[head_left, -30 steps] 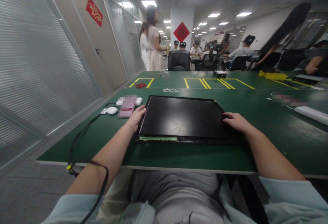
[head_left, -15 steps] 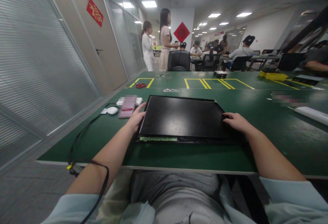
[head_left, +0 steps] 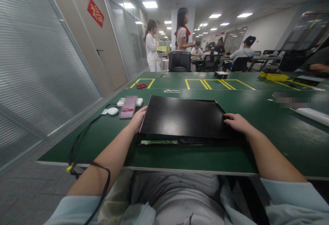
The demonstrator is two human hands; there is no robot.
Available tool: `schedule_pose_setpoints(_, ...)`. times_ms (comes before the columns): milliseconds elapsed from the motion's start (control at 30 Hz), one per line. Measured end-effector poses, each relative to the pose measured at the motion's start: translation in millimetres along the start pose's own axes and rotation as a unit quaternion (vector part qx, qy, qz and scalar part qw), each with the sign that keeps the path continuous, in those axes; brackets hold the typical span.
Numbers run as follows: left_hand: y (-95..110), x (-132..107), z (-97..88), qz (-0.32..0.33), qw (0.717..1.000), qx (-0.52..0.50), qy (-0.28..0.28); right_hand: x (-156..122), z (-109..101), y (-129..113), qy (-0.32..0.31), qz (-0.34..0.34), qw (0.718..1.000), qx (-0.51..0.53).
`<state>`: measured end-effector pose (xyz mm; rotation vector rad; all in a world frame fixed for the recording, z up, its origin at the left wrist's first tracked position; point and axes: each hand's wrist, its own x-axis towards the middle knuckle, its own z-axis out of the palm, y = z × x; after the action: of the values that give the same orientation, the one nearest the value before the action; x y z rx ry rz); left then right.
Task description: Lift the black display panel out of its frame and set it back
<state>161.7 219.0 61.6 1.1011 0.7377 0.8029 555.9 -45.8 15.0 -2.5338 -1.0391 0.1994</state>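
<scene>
A flat black screen panel [head_left: 183,117] lies in front of me on the green table [head_left: 180,156], over a black back frame with a green circuit strip [head_left: 159,142] showing at its near edge. My left hand [head_left: 137,118] grips the panel's left edge with the thumb on top. My right hand [head_left: 236,122] holds the right edge, fingers curled against it. The panel's near edge sits raised a little above the frame.
A pink phone [head_left: 128,107], a white mouse [head_left: 112,110] and a black cable [head_left: 82,135] lie left of the panel. Red scissors [head_left: 141,86], yellow floor-tape boxes [head_left: 218,83] and a yellow tray [head_left: 273,76] are farther back. Two people stand beyond the table; others sit at desks.
The panel's near edge has lifted slightly off the frame, widening the gap. Both hands stayed on its edges. The two standing people have walked to the right.
</scene>
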Motion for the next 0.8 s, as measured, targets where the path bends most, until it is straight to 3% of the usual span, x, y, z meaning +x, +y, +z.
schedule_pose_setpoints(133,0.9,-1.2,1.0,0.013,1.000,0.007,-0.012,0.4,0.5,0.7,-0.011,0.001,1.000,0.002)
schedule_pose_setpoints(333,2.4,-2.8,-3.0,0.006,0.994,-0.051,-0.093,1.5,2.1,2.9,0.009,-0.003,1.000,0.007)
schedule_pose_setpoints(600,2.4,-5.8,-1.7,0.000,0.995,-0.068,-0.074,1.2,1.5,1.8,-0.004,0.000,1.000,0.002)
schedule_pose_setpoints(800,-5.3,-1.4,-8.5,0.035,0.997,0.009,-0.066,2.7,2.5,4.1,0.014,-0.011,1.000,-0.002)
